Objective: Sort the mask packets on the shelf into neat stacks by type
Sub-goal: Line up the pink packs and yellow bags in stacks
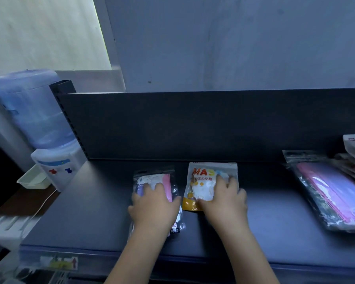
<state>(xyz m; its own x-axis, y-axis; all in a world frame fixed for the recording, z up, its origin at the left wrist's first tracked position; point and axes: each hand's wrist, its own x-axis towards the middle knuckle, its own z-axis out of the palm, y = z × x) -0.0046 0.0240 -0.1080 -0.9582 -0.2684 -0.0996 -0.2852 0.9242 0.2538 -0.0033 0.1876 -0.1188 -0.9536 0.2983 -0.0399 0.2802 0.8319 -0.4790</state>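
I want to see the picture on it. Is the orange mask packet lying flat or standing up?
Lying flat. The orange mask packet rests face-up on the shelf, with the right hand on it.

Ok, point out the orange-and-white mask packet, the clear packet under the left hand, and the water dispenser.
orange-and-white mask packet (205, 173): head view, printed upper front.
clear packet (162, 179): head view, top part beyond the fingers.
water dispenser (57, 167): head view, white front by the taps.

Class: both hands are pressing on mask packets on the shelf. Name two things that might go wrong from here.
1. The clear packet under the left hand nears the shelf front; a slide could tip it off.
2. The right-side pile leans unevenly and may topple if bumped.
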